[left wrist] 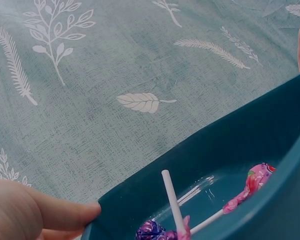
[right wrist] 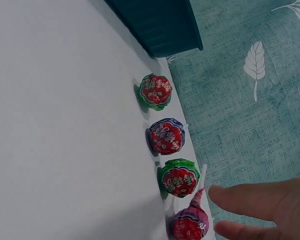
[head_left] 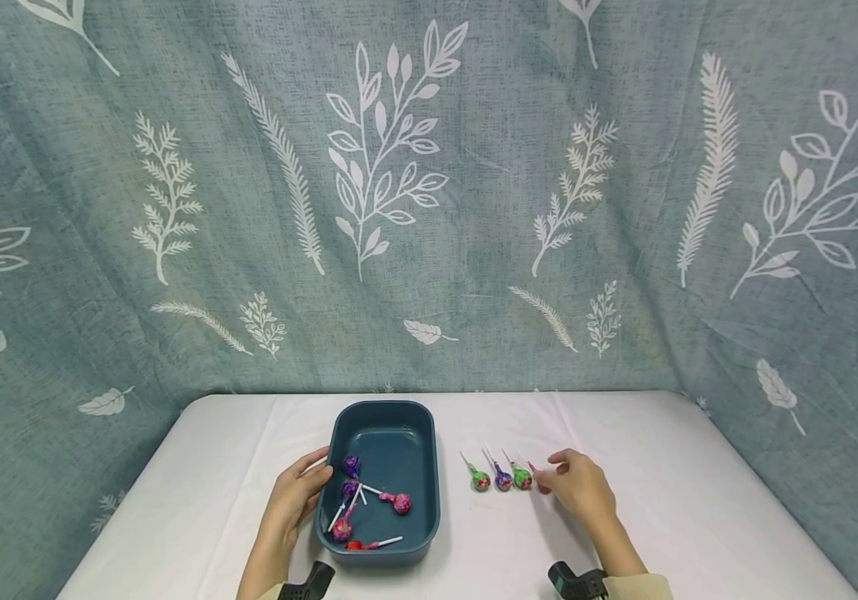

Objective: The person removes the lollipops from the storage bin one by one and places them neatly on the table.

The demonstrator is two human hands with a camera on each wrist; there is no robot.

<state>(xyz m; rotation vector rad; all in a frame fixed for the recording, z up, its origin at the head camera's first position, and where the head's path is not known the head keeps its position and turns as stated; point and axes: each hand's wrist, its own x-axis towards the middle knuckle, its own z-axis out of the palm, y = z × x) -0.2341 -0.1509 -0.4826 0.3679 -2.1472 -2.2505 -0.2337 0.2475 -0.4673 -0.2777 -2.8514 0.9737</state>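
Observation:
A dark teal rectangular box (head_left: pixel 421 533) stands on the white table with several wrapped lollipops inside, among them a purple one (head_left: pixel 351 465) and a pink one (head_left: pixel 401 502). My left hand (head_left: pixel 294 492) rests against the box's left side, its fingertips touching the rim. To the box's right, lollipops lie in a row: a green one (right wrist: pixel 155 92), a blue-purple one (right wrist: pixel 167 136), another green one (right wrist: pixel 180 178) and a pink one (right wrist: pixel 190 224). Beside the pink one is my right hand (head_left: pixel 581 487), thumb and finger apart at its stick; contact is hard to tell.
A white cloth covers the table (head_left: pixel 699 500). Behind and at both sides hangs a grey-green curtain (head_left: pixel 474 333) with white leaf prints. Dark wrist straps (head_left: pixel 577 581) show at both wrists.

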